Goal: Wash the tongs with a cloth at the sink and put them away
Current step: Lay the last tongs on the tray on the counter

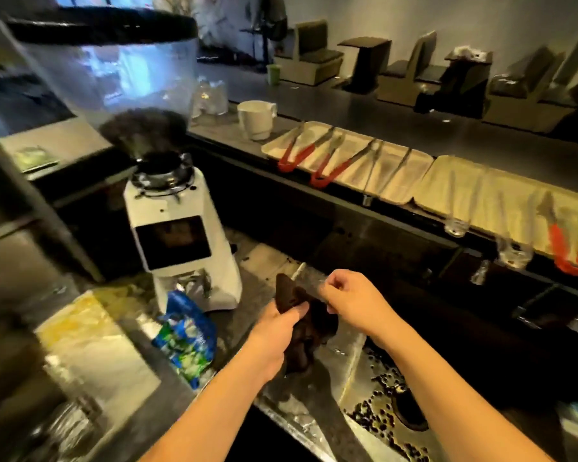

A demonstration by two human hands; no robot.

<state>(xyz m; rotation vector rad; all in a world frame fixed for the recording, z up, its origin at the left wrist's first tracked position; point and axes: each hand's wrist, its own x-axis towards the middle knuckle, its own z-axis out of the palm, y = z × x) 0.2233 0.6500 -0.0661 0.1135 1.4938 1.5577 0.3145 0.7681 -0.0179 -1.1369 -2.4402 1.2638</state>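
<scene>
Above the sink [357,395], the left hand [277,331] gripped a dark brown cloth [301,325], its fingers [299,308] curled round the bunched fabric. The right hand [351,298] sat just beside it, fingers pinched on something at the cloth's upper edge; motion blur hid whether that was the cloth or a pair of tongs. Dark specks lay scattered on the sink floor around the drain [409,411]. On the raised ledge behind, red-handled tongs [296,155] and plain metal ones [372,165] lay on pale trays [411,181]. A white coffee grinder [177,238] stood on the worktop [141,388] to the left, with a blue bag [184,338] near its base.
</scene>
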